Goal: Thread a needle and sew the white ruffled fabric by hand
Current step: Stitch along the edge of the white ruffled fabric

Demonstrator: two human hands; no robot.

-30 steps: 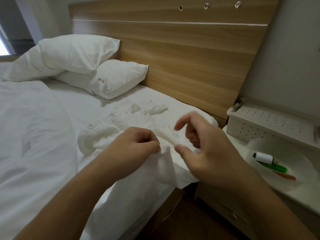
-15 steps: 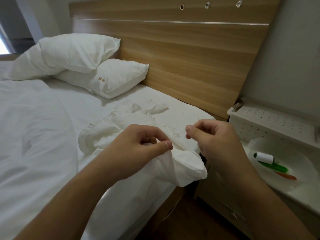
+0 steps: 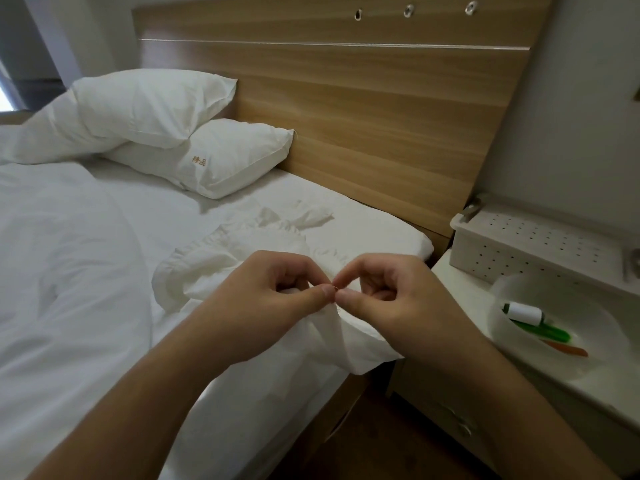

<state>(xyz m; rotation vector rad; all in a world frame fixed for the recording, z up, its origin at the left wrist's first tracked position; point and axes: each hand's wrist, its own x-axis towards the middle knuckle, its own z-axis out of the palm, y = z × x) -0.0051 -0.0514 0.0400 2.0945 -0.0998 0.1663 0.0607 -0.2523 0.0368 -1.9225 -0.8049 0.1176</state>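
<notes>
Head view, from the left: a white duvet [image 3: 62, 271] covers the bed [image 3: 398, 233], and two white pillows [image 3: 152, 109] lean against the wooden headboard [image 3: 381, 109], the lower one carrying small orange stitched characters too small to read. Just ahead of the hands lies the white ruffled fabric [image 3: 249, 247], bunched on the sheet near the bed's right edge, with one corner hanging over the side below the hands. To the right stands a bedside bench [image 3: 460, 292] with a perforated white box [image 3: 533, 247] at the back and a white bowl [image 3: 588, 362] in front of it; the bowl holds a white spool [image 3: 524, 311], a green stick [image 3: 540, 330] and an orange one [image 3: 564, 349].

Both forearms cover much of the fabric's near part. A thin glint shows where the fingertips meet; whether that is the needle, I cannot tell, and no thread can be made out.

The left hand [image 3: 270, 306] has its fingers curled, its grip pinched on a fold of the fabric between thumb and forefinger. The right hand [image 3: 391, 299] mirrors it, thumb and forefinger pressed together on something tiny at the same spot, the other fingers tucked in. The two thumb tips almost touch.
</notes>
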